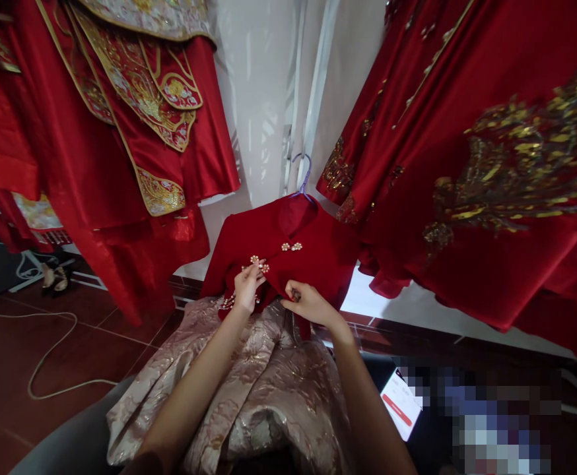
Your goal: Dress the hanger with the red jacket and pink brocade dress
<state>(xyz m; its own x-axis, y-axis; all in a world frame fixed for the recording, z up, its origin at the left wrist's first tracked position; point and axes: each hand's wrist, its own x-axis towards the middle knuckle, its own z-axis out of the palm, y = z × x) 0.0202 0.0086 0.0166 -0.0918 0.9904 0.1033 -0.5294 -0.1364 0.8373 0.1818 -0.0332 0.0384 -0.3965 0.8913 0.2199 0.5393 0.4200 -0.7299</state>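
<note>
Your left hand (246,287) is raised to the front of a dark red cloth jacket (318,254). Its thumb and fingertips are pinched on a cluster of pearl-and-gold flower buttons (259,264) at the jacket's front opening. Your right hand (309,304) sits just beside it, a little lower and to the right, with its fingers closed on the jacket's front edge. Something small and dark shows between those fingertips, possibly a loop or fastening, but it is too small to tell. The two hands are near each other and do not touch.

The jacket hangs on a pale purple plastic hanger (304,173), whose hook rises against the white wall (259,99). A second pair of flower buttons (291,247) sits higher up, near the collar and apart from both hands. Directly below the jacket, under your forearms, spreads a pinkish-beige brocade skirt with a gold pattern (273,389). Its top edge meets the jacket's hem just under your hands.

To your left hang glossy red satin robes with gold embroidered panels (135,99). To your right hangs another red satin garment with large gold embroidery (491,165), its lower folds close beside the jacket's sleeve.

On the dark red tiled floor (1,409) a thin white cable (45,356) lies in a loose loop. A pair of dark strappy shoes (53,278) stands farther back, beneath the left-hand robes. At the lower right, just beside your right forearm, lies a white card with a red bar (401,404), next to a blurred patch.
</note>
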